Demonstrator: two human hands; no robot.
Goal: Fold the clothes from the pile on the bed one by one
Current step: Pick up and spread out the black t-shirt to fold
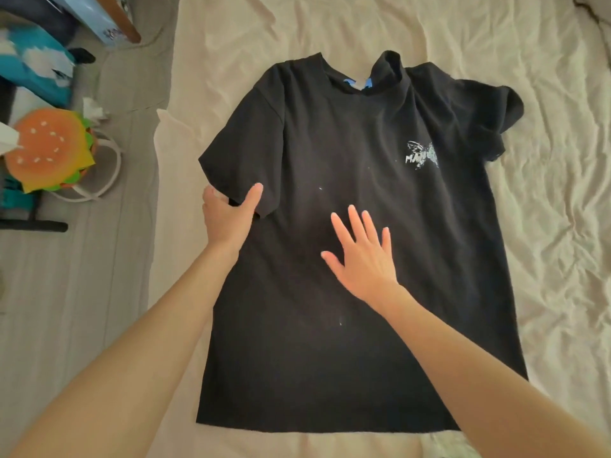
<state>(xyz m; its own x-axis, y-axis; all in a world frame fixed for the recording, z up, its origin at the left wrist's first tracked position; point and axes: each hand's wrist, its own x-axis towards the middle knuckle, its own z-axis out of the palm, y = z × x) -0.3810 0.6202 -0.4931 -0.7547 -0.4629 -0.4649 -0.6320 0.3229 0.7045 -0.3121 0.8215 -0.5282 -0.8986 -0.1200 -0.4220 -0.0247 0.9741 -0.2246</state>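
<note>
A black T-shirt (347, 180) with a small white print on the chest lies face up and spread out on the cream bed sheet (545, 226), collar away from me. My left hand (228, 216) grips the hem of the shirt's left sleeve, thumb on top and fingers tucked underneath. My right hand (360, 256) lies flat on the middle of the shirt with its fingers spread. The right sleeve is rumpled and partly folded over itself. The collar is bunched up on one side, with a blue label showing inside.
The bed's left edge runs down beside the shirt, with grey floor (66, 292) beyond. A burger-shaped cushion (49, 150) on a white stool, blue bags and a wooden chair leg stand on the floor at the upper left.
</note>
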